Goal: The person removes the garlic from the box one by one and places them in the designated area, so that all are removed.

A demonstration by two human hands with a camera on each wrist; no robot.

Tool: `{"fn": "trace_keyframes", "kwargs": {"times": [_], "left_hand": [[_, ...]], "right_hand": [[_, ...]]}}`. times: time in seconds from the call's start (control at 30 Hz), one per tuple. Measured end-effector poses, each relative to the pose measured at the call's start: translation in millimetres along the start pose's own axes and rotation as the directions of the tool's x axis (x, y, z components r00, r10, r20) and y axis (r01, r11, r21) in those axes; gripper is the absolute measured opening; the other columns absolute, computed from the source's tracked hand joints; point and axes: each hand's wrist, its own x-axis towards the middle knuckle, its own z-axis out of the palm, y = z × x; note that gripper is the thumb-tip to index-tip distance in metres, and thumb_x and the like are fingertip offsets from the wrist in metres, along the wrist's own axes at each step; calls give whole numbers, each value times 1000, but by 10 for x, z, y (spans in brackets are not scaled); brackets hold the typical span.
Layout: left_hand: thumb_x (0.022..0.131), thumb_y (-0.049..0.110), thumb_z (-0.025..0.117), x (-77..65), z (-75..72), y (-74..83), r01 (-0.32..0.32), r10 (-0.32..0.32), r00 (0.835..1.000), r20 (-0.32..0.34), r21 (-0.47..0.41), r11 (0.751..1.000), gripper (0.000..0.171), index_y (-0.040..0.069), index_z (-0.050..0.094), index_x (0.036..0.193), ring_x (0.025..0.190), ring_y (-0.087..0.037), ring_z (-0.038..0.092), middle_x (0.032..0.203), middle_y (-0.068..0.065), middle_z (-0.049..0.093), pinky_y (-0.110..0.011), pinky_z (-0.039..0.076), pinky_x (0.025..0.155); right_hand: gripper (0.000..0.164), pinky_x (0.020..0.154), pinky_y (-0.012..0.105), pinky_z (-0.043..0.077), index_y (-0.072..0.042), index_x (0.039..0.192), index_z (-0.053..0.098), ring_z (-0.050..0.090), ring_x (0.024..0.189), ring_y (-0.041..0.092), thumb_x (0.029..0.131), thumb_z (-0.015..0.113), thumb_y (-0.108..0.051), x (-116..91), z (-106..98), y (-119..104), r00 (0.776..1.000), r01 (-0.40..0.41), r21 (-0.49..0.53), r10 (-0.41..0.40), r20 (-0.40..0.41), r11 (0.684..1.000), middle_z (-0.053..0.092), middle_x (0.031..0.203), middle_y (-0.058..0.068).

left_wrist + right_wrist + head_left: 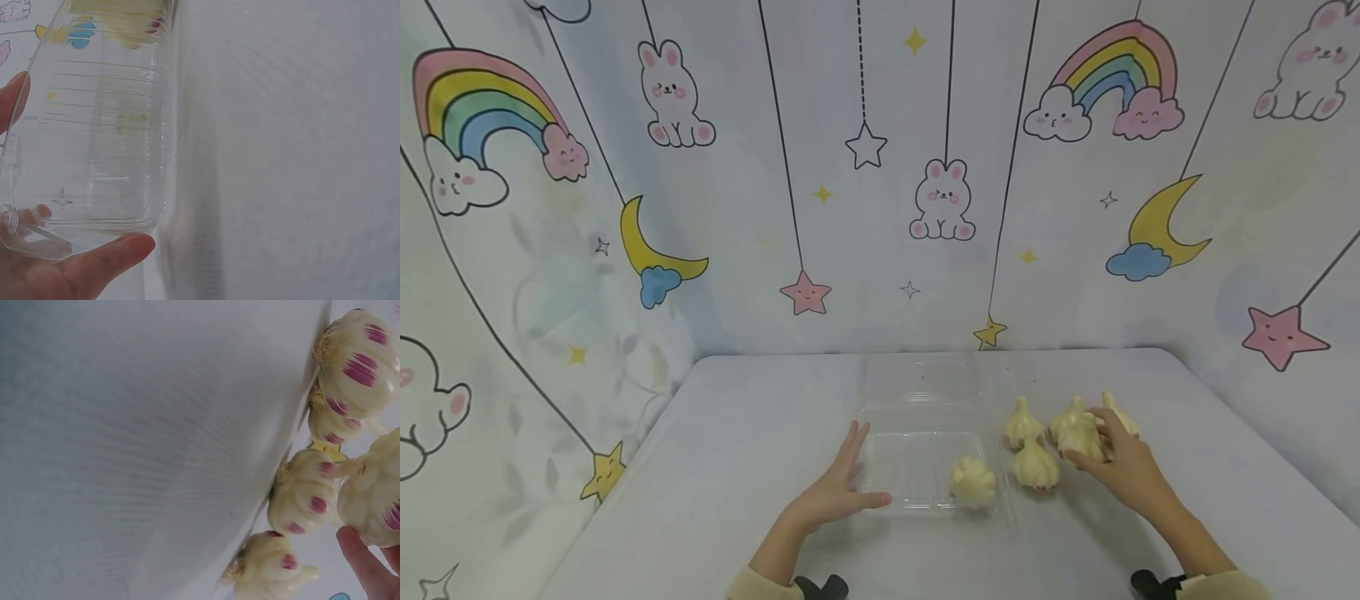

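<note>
My left hand (831,492) lies along the left end of a clear plastic clamshell box (898,504). Its fingers are straight and spread, with the thumb along the front corner; the left wrist view shows the thumb (119,253) against the box wall. Inside the box, at the right, sits one garlic bulb (973,481). To the right, my right hand (1127,467) grips another garlic bulb (375,487) with thumb and fingers. Close beside it stand several purple-streaked garlic bulbs (359,365), stems up in the head view.
The box's clear lid (921,379) lies folded back behind it. A white-covered table (760,417) bears everything. Behind it hangs a cloth backdrop (865,233) printed with rabbits, stars, moons and rainbows.
</note>
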Motion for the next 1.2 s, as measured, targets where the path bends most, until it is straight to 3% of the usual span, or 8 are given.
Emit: {"fn": "trace_keyframes", "kwargs": {"times": [0.03, 0.1, 0.17, 0.3, 0.4, 0.57, 0.87, 1.2], "left_hand": [[76, 23, 74, -1, 0, 1, 0, 0, 1000, 0, -1, 1000, 102, 11, 2, 148, 132, -49, 11, 150, -20, -12, -66, 24, 96], [76, 23, 74, -4, -2, 2, -2, 2, 1000, 4, -7, 1000, 102, 11, 2, 148, 132, -49, 10, 150, -19, -13, -66, 23, 96], [76, 22, 74, -7, -6, 3, -6, 6, 1000, 8, -12, 1000, 102, 11, 2, 148, 132, -49, 9, 150, -19, -13, -66, 23, 97], [77, 22, 73, -12, -12, 7, -6, 7, 1000, 15, -21, 1000, 102, 12, 1, 148, 132, -49, 10, 150, -19, -14, -66, 23, 96], [77, 23, 73, -16, -15, 15, -4, 4, 1000, 14, -16, 1000, 102, 11, 1, 148, 132, -50, 11, 150, -19, -14, -66, 24, 96], [77, 23, 73, -16, -16, 21, -2, 2, 1000, 8, -6, 1000, 101, 11, 2, 148, 133, -49, 7, 150, -20, -13, -66, 22, 97], [77, 24, 73, -5, -12, 18, 1, -1, 1000, 6, 10, 1000, 101, 10, 3, 148, 134, -47, 3, 150, -19, -12, -67, 18, 98], [77, 23, 73, -6, -15, 18, 0, 0, 1000, 7, 10, 1000, 101, 11, 2, 148, 134, -47, 3, 150, -19, -12, -67, 19, 98]], "right_hand": [[67, 92, 72, 16, 5, 127, 32, 45, 101, 60, 82, 69, -28, 2, 4, 9, 1000, -7, -1, 7, 8, 1000, 42, 116, 46], [69, 92, 72, 17, 7, 126, 31, 45, 101, 59, 82, 69, -30, 2, 15, 25, 1000, -18, -17, 19, 23, 1000, 41, 116, 47], [70, 88, 69, 28, 9, 125, 30, 46, 101, 59, 81, 69, -32, -1, 27, 42, 999, -25, -41, 27, 39, 999, 41, 114, 48], [72, 69, 56, 47, 10, 121, 32, 52, 95, 54, 78, 72, -31, -1, 50, 69, 999, -20, -90, 24, 47, 996, 48, 107, 44], [70, 59, 44, 47, 10, 116, 34, 57, 79, 41, 75, 75, -28, 21, 65, 87, 999, -1, -107, 6, 44, 994, 55, 94, 35], [63, 52, 31, 39, 9, 107, 35, 48, 64, 20, 71, 78, -20, 52, 98, 111, 998, 16, -116, -9, 58, 993, 57, 81, 21], [63, 50, 31, 39, 14, 107, 36, 50, 61, 21, 70, 78, -17, 100, 125, 109, 997, 22, -151, -11, 73, 988, 58, 80, 24], [69, 60, 44, 47, 20, 112, 37, 58, 79, 36, 76, 74, -26, 114, 115, 104, 994, -9, -175, 28, 105, 985, 55, 94, 38]]}}
